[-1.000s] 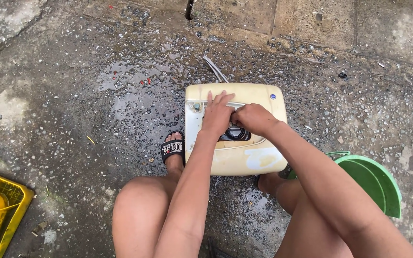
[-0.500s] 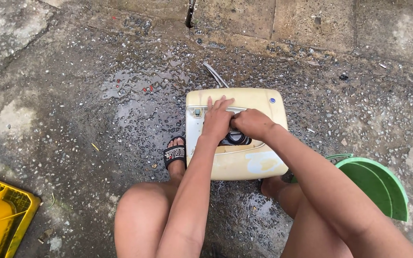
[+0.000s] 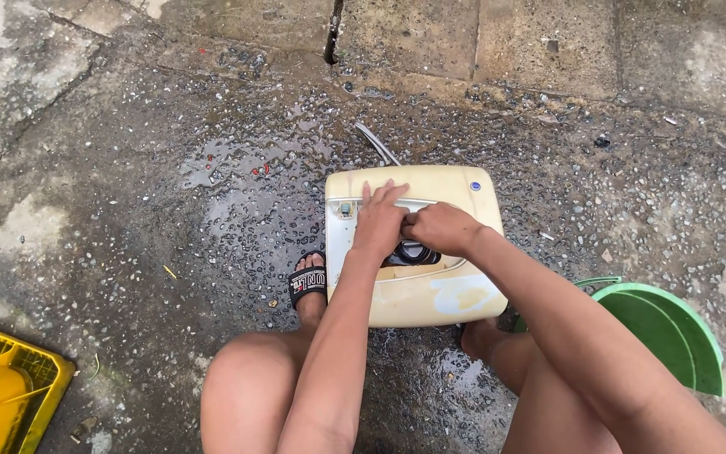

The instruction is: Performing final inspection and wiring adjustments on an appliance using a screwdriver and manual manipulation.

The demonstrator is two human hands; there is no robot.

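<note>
The cream casing (image 3: 430, 286) lies flat on the wet ground (image 3: 170, 219) between the person's feet. Since a second ago both hands have barely moved: the left hand (image 3: 378, 220) still presses flat, fingers spread, on its top; the right hand (image 3: 443, 229) stays curled by the dark knob (image 3: 413, 252), grip unclear. A green tub (image 3: 674, 336) sits to the right.

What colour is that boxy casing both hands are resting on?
The casing is pale cream-yellow, with a dark round part in the middle; the head view shows it.

I see both hands (image 3: 409, 225) resting on the appliance (image 3: 413, 248) on the ground between my knees, a crate (image 3: 6, 395) far left, a bucket (image 3: 661, 336) right.
</note>
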